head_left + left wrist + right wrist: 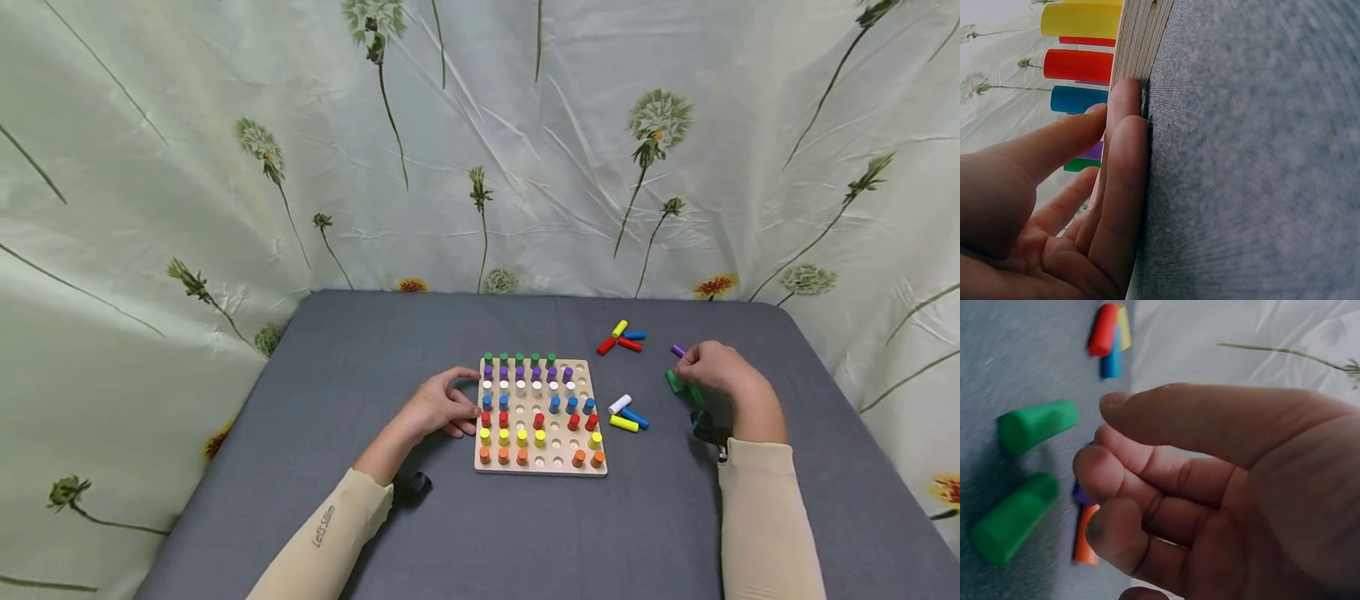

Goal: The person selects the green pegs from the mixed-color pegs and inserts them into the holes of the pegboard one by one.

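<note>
A wooden pegboard point(543, 468) stands mid-table with rows of green, purple, white, blue, red, yellow and orange pegs and several bare holes. At its left edge is my left hand point(442, 404); the thumb touches the top edge and straight fingers lie against the side point(1138, 50). My right hand point(717, 367) is over loose pegs at the right, fingers loosely bent, nothing visible between thumb and fingertips. Below it lie two green pegs point(1038, 427), and a purple peg point(678, 351) is beside the fingertips. An orange peg point(1087, 537) is partly hidden behind the fingers.
Behind the board's right corner lie loose red, yellow and blue pegs point(630, 344). Nearer, to the right of the board, is a white peg point(620, 404) with a blue and a yellow peg point(624, 424). A flower-patterned cloth point(450, 242) hangs behind the grey table point(360, 333).
</note>
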A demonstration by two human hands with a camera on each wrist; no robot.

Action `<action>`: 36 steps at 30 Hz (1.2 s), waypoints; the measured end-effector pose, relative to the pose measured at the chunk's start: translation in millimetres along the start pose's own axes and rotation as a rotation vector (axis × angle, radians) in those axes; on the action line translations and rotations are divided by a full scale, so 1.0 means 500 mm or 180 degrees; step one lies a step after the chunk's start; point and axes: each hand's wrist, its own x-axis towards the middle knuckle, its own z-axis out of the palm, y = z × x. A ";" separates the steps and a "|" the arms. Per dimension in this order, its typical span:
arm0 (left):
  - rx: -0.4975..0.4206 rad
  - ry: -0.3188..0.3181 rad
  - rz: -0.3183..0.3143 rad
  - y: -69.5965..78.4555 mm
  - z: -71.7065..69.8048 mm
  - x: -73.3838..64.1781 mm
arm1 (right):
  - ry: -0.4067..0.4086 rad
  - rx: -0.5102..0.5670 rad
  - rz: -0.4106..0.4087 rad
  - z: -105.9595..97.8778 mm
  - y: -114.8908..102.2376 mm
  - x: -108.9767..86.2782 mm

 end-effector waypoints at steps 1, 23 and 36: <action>-0.0002 -0.0005 0.0000 0.000 0.000 0.001 | -0.0011 -0.0006 0.0017 0.002 0.004 0.003; 0.0009 -0.0037 0.0060 -0.005 -0.002 0.000 | -0.0049 -0.0238 0.0363 0.020 0.004 0.020; 0.0011 -0.0047 0.0031 -0.003 0.001 -0.001 | 0.0082 -0.0314 0.0095 0.049 -0.036 0.042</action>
